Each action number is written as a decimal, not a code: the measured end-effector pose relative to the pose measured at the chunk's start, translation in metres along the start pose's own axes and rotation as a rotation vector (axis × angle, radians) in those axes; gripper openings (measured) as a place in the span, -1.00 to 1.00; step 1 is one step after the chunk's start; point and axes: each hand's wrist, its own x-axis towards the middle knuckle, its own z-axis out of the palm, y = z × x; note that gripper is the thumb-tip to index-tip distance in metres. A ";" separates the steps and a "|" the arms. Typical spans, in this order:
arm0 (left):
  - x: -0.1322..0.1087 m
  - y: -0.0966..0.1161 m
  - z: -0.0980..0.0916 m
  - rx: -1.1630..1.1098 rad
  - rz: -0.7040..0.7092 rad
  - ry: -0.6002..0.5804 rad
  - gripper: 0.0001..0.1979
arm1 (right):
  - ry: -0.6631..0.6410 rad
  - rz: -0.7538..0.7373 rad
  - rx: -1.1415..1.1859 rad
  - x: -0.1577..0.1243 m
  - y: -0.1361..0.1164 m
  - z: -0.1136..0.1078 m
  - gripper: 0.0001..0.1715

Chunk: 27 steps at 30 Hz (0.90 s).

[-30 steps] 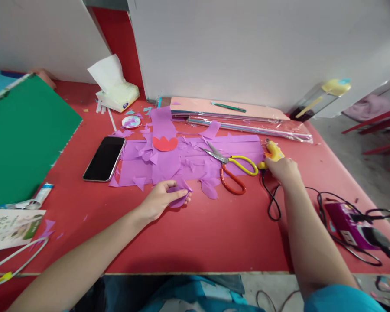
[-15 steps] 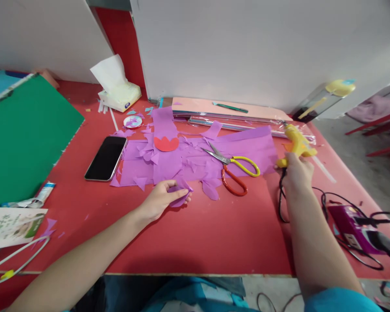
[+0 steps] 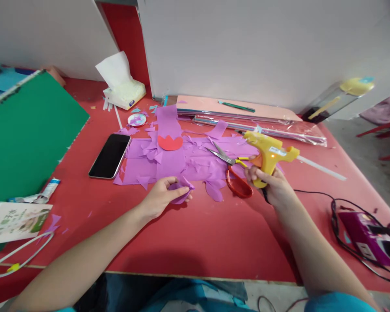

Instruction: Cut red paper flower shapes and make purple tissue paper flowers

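My right hand [image 3: 273, 186] grips a yellow glue gun [image 3: 269, 154] by its handle, lifted above the red table [image 3: 201, 234], nozzle pointing left over the scissors [image 3: 234, 173]. My left hand [image 3: 160, 197] pinches a small folded purple paper piece [image 3: 181, 189] resting on the table at the near edge of a spread of purple paper sheets and scraps [image 3: 185, 156]. A red tulip cut-out [image 3: 170, 142] lies on the purple paper.
A black phone [image 3: 110, 156] lies left of the scraps, beside a green board [image 3: 26, 134]. A tissue pack [image 3: 123, 93] and wrapped paper sheets [image 3: 240, 115] sit at the back. A purple power strip [image 3: 370, 238] with black cables lies at the right. A white glue stick [image 3: 321, 169] lies nearby.
My right hand picked the glue gun up from the table's right side, swung it out right, then brought it left and up over the scissors. My left hand stayed on the purple piece.
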 end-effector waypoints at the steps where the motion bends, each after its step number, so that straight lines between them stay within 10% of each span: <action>1: 0.000 0.000 -0.001 0.004 0.007 0.001 -0.81 | -0.072 0.016 -0.003 -0.002 0.002 0.002 -0.67; 8: 0.000 0.001 -0.002 0.029 0.040 0.022 -0.81 | -0.459 0.187 -0.222 -0.016 0.009 0.001 -0.58; 27: -0.002 0.007 0.000 0.118 0.053 -0.015 -0.78 | -0.693 -0.062 -0.460 -0.020 0.007 0.007 -0.49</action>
